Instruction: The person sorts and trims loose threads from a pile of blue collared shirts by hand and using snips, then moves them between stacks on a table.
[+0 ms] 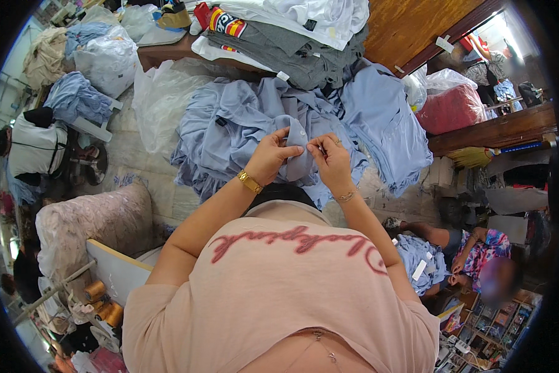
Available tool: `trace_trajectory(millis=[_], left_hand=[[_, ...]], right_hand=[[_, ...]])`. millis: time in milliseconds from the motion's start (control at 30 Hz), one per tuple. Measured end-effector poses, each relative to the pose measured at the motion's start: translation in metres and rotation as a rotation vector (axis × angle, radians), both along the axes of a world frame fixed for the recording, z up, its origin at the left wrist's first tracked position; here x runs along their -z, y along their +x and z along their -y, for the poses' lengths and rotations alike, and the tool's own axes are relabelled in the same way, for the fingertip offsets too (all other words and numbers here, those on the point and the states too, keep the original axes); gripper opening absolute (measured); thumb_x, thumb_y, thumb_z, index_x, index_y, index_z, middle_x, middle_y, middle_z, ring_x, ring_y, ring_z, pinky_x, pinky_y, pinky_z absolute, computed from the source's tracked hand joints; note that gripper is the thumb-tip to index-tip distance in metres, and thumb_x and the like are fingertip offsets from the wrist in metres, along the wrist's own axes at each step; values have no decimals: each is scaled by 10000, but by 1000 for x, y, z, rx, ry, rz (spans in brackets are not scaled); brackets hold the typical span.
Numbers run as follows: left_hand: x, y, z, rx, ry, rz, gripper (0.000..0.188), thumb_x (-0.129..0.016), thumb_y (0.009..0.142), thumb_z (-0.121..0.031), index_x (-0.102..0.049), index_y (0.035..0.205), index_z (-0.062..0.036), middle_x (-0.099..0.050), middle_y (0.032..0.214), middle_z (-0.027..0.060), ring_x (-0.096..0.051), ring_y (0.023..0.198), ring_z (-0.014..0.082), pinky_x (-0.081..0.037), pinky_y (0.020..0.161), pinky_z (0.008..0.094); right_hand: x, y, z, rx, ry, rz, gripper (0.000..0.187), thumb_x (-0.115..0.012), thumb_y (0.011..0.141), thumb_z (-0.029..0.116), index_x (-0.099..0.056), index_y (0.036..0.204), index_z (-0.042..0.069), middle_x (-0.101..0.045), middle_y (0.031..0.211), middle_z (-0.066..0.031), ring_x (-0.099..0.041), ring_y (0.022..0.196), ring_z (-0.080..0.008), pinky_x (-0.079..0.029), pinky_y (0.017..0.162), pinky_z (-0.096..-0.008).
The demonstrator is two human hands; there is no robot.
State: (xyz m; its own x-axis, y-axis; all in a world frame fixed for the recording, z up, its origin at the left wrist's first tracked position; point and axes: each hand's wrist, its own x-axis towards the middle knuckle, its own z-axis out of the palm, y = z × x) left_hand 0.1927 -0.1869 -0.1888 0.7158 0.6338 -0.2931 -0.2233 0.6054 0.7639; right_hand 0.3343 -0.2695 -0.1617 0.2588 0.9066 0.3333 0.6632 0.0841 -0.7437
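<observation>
In front of my waist, a piece of a light blue garment (297,132) stands up between my hands, with a small pale round spot like a button on it. My left hand (268,156) is closed on this piece, its thumb pressed toward the edge. Close beside that thumb, my right hand (331,164) is closed in a pinch at the cloth's right edge. Whatever lies between the right fingertips is too small to make out. Under and beyond both hands spreads a heap of light blue garments (214,140), with more blue cloth (382,115) draped to the right.
Grey and white folded garments (273,46) are stacked beyond the heap. A clear plastic bag (158,109) lies left of it, and a plastic-wrapped roll (99,214) nearer. At right, a seated person (485,248) handles blue garments; another person (37,149) is at far left.
</observation>
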Motion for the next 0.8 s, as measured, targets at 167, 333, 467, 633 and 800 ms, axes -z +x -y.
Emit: trace_trajectory(millis=[167, 333, 467, 633, 800], left_hand=[[-1, 2, 4, 1, -41, 57, 511, -635, 724, 30, -453, 1202, 7, -595, 951, 41, -565, 796, 105, -452, 714, 242], [4, -1, 5, 0, 26, 41, 555, -646, 720, 20, -426, 1229, 28, -590, 957, 44, -562, 813, 109, -449, 718, 229], [9, 5, 5, -4, 51, 20, 603, -651, 714, 21, -385, 1254, 53, -590, 950, 51, -560, 817, 108, -449, 727, 235], [-3, 6, 7, 21, -1, 59, 697, -639, 714, 43, -277, 1310, 50, -594, 940, 86, -572, 830, 138, -452, 741, 250], [-10, 5, 9, -15, 97, 23, 720, -633, 716, 41, -258, 1326, -38, -595, 920, 73, -571, 796, 130, -442, 722, 240]], right_hand=[[36, 25, -5, 259, -108, -267, 106, -592, 801, 102, -582, 859, 14, -558, 735, -111, -525, 621, -225, -419, 557, -288], [-8, 11, 5, -8, -70, 45, 96, -596, 793, 105, -591, 847, 25, -569, 740, -96, -549, 614, -227, -440, 560, -282], [-4, 8, 5, -80, 46, 165, 68, -589, 788, 90, -595, 836, 41, -578, 770, -90, -563, 618, -237, -461, 561, -311], [0, 11, 3, -4, 36, 250, 51, -573, 795, 83, -591, 823, 44, -564, 767, -90, -558, 629, -249, -454, 550, -328], [1, 39, -1, 79, -37, 194, 45, -571, 801, 89, -589, 816, 50, -556, 760, -86, -559, 635, -247, -444, 548, -319]])
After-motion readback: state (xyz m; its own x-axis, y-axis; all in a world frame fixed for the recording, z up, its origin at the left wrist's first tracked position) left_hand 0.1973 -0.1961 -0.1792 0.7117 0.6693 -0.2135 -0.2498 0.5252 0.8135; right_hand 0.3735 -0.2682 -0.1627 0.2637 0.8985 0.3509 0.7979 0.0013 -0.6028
